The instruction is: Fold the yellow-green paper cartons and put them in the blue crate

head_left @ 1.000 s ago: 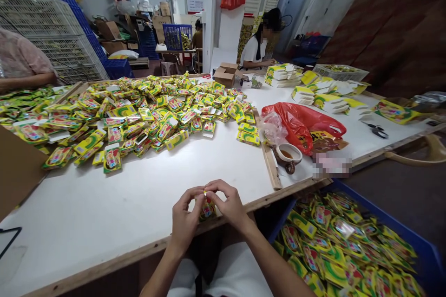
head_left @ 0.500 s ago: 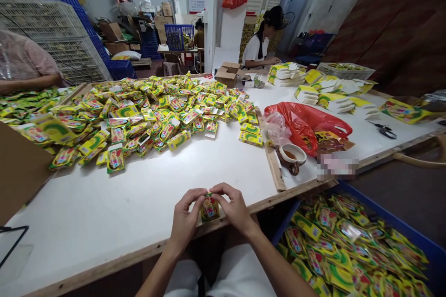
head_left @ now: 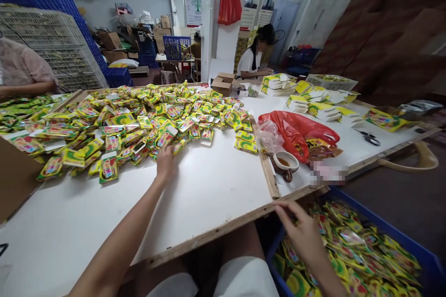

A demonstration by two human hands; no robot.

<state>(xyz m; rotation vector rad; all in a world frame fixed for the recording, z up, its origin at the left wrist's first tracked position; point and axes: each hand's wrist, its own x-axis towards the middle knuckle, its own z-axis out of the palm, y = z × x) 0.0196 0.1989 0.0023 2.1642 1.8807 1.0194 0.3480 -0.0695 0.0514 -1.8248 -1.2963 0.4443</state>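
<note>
Our left hand point(head_left: 165, 164) at front edge of carton pile point(head_left: 149, 113) on white counter point(head_left: 212, 185), fingers against 1 yellow carton point(head_left: 180, 147); whether gripping, we cannot tell. Carton's long axis slants, far end pointing away and rightward. Our right hand point(head_left: 300, 226), thumb and fingers parted, near counter edge, beside blue bin point(head_left: 431, 260).

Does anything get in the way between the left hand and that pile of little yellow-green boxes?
Nothing visible does. The left hand is at the near edge of the pile, over the white tabletop; the wooden strip lies off to the right.
</note>
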